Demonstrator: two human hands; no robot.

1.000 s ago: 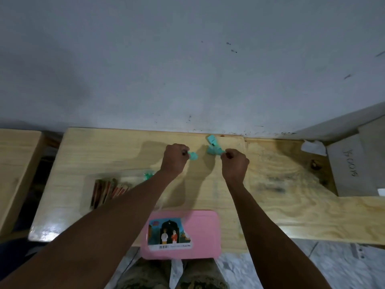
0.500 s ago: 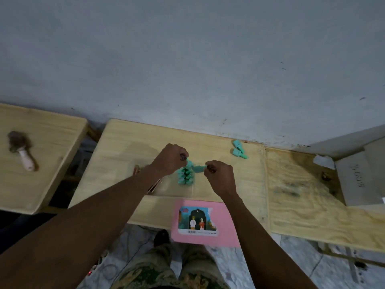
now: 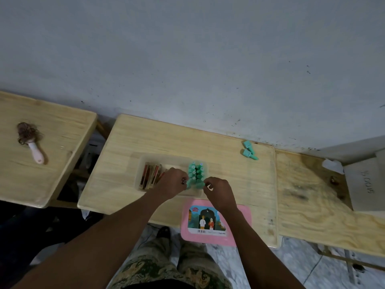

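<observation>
A clear plastic tray [image 3: 143, 163] sits on the middle wooden table [image 3: 129, 142]. It holds brown and red sticks [image 3: 149, 175] on its left and two rows of small teal pieces [image 3: 195, 172] on its right. My left hand [image 3: 169, 183] pinches a teal piece at the near left end of the rows. At the near right end, my right hand [image 3: 218, 191] pinches another teal piece. Both fists are curled, knuckles up. Three loose teal pieces [image 3: 250, 151] lie near the table's far right corner.
A pink lid [image 3: 239, 222] with a picture label overhangs the table's near edge. A hairbrush [image 3: 31, 140] lies on the left table. On the right plywood table [image 3: 312, 215] are a grey box [image 3: 364, 184] and crumpled white paper [image 3: 333, 166]. A wall runs right behind the tables.
Both hands came back from the far right corner, each with a teal piece, and now hold them at the near end of the teal rows in the tray. The view swung left.
</observation>
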